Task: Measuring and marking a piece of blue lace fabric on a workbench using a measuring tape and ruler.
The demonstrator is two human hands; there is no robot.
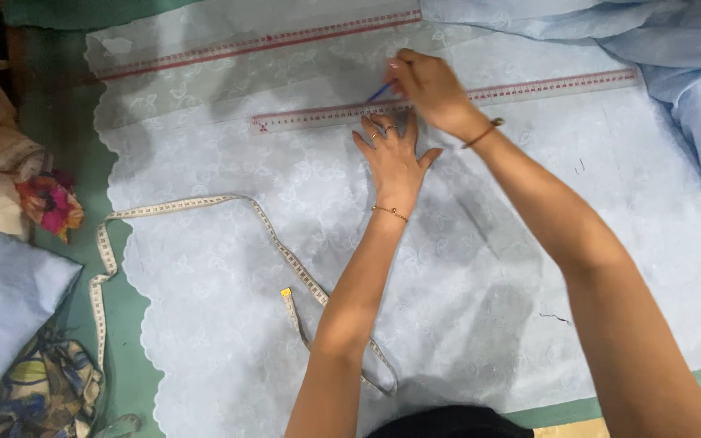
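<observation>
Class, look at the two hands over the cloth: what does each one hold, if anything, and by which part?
The right hand pinches a blue pencil near its upper end. The left hand holds nothing; it presses flat on the cloth beside the ruler.

Head view, moderately bright and evenly lit from above; soft, diffuse light with no hard glare; the pale blue embroidered fabric (229,308) reads slightly washed out, its pattern faint; a broad grey shadow falls on the cloth beneath and between the forearms, darkest below the right hand (432,89); a thinner shadow edges the left hand (395,158); the upper left corner is dim; focus is fair at centre, though the clear ruler (529,89) markings are too soft to read; the pencil (380,92) tip is slightly blurred; the rulers' lines bow slightly, suggesting wide-angle distortion.
</observation>
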